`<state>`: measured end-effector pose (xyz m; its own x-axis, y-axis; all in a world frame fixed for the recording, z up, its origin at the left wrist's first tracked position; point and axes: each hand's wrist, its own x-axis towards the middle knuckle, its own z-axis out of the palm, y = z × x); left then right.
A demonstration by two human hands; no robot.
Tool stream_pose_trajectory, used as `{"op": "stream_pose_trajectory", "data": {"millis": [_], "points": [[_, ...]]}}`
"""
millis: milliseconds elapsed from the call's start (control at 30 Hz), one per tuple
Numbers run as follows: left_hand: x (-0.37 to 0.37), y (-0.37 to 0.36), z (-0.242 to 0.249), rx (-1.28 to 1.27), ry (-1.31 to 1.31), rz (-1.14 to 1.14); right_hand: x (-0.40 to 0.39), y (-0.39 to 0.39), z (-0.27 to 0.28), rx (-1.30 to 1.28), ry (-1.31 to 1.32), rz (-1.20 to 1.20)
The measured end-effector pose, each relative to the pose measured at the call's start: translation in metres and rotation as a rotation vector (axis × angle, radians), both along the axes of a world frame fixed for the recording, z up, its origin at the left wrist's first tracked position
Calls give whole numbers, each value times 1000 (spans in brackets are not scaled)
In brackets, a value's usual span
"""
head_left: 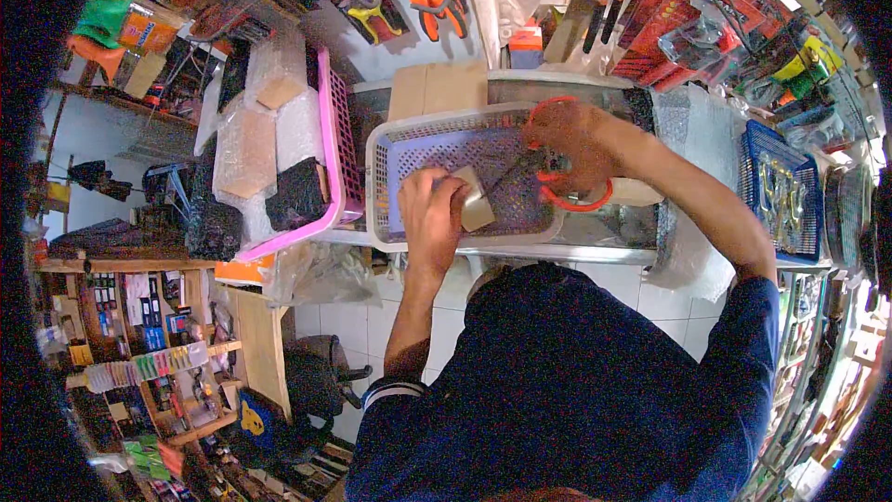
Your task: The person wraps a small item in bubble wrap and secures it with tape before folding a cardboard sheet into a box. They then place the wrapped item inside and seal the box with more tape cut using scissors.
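My left hand [435,214] is closed on a small brown cardboard piece [478,202] above the grey plastic basket [376,195]. To the right, my right hand [576,153] is wrapped round scissors with large red-orange handles [587,204]. The dark scissor blades [509,172] point left toward the cardboard and reach its upper right edge; whether they touch it is hard to tell. Below both hands, the basket shows a purple-blue mesh bottom [409,153].
A pink basket [336,130] with bubble-wrapped packages stands at the left. A cardboard box [437,88] lies behind the grey basket. Bubble wrap [692,186] and a blue basket [808,223] with metal items are at the right. Tools hang above.
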<state>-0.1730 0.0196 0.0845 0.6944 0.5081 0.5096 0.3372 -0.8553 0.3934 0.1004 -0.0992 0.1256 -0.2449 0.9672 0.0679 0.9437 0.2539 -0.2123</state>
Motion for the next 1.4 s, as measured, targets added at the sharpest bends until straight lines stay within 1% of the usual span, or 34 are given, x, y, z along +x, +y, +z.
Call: {"op": "stream_pose_trajectory", "data": {"millis": [33,167,233,333,500,600,733,833,933,1033,1067,1133,1167,1200,1233,1300,1333,1400], "points": [[0,1,-1,-8,11,-7,-6,2,2,-44,-53,3],[-3,3,3,78,67,-77,-18,9,-13,17,64,73],[-3,1,3,112,69,-93,-22,16,0,20,81,138],[-4,2,-4,107,41,-118,-32,30,11,-218,-46,130],[-4,-5,1,108,31,-98,-34,25,12,-121,44,159],[-4,-6,2,118,14,-92,-34,27,9,-140,32,169],[-5,-8,0,91,6,-94,-26,28,-5,-74,82,199],[-5,-8,0,64,-8,-74,-24,29,-8,-167,45,170],[-8,-5,-4,-113,-174,-56,-25,24,-7,-81,36,117],[-14,-3,1,-422,-384,123,-30,17,13,78,19,88],[-22,5,-6,-624,-509,36,-31,18,18,130,45,62],[-24,0,16,-864,-724,36,-30,22,24,231,97,10],[-25,-3,24,-984,-830,33,-27,25,20,183,21,-42],[-33,2,19,-1028,-815,-12,-22,30,10,138,-54,-97],[-37,1,22,-1140,-856,-130,-19,35,-1,94,-131,-153],[-45,-5,33,-1358,-931,-375,-18,48,-33,5,-184,-234],[-44,-13,40,-1442,-933,-382,-20,51,-41,-41,-209,-275],[-43,-23,38,-1478,-887,-448,-23,49,-49,-25,-272,-255]]}}
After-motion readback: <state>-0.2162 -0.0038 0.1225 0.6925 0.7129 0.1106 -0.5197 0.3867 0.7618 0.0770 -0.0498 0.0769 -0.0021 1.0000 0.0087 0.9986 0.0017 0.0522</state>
